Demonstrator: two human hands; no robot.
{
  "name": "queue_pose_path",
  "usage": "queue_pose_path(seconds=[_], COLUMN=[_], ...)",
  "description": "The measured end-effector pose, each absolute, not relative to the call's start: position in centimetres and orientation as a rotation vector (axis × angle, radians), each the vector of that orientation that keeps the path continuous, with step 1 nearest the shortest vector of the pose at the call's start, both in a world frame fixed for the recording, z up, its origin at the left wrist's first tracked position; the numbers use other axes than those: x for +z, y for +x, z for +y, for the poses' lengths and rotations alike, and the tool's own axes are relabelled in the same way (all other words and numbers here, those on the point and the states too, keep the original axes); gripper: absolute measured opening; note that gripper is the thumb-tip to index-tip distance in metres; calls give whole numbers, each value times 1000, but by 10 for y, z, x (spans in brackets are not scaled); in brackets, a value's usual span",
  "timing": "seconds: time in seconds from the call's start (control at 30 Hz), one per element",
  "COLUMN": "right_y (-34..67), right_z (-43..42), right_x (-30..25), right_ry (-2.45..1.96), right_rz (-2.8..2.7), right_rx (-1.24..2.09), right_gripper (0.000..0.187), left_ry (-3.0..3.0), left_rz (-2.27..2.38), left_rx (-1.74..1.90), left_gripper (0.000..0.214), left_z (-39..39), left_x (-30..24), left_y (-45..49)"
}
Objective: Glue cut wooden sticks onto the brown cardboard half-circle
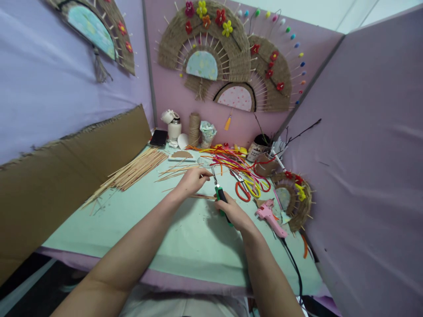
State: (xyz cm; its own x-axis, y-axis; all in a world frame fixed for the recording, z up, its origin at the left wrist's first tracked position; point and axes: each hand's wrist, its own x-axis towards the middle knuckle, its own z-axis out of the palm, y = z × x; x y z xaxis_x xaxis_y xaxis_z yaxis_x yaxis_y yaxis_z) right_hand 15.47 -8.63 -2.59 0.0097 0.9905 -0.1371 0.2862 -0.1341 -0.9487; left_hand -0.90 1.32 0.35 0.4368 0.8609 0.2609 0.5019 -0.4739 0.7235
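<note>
My right hand (234, 211) is wrapped round the green-and-black handles of a pair of pruning snips (219, 193), their narrow metal tips pointing away from me. Close to those tips, my left hand (192, 181) has its thumb and fingers pinched together. What sits in that pinch is too small to make out. A few thin wooden sticks (203, 197) lie on the table between my hands, partly hidden by the right one. More loose sticks (173, 171) are just beyond my left hand, and a large bundle of sticks (139, 169) lies to the left.
Behind the snips lie coloured pipe cleaners (231, 157) and orange-handled scissors (243, 192). A pink glue gun (271, 219) with a black cord is at the right, beside a twine-woven fan (302, 198). A twine spool (194, 127) stands at the back; a cardboard panel (82, 163) borders the left.
</note>
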Motion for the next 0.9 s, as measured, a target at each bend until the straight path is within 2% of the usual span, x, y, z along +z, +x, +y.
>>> queue_pose_path(seconds=[0.2,0.4,0.7,0.9], right_y=[154,155,164,163], right_z=[-83,-78,-74,-76], right_x=[-36,-30,-26,-26], right_ry=[-1508,-1380,-1177,-1153], right_rz=[-1331,-931,-751,-730], right_rx=[1253,1516,1498,1438], right_gripper=[17,20,30,33], left_ry=[2319,2424,2440,2449], left_rz=[1206,1275,1400,1601], left_rx=[759,670,541,607], left_gripper=[32,32,35,35], left_z=[9,10,38,49], left_x=[6,1,-31,-41], left_y=[-8,-8,-20,-24])
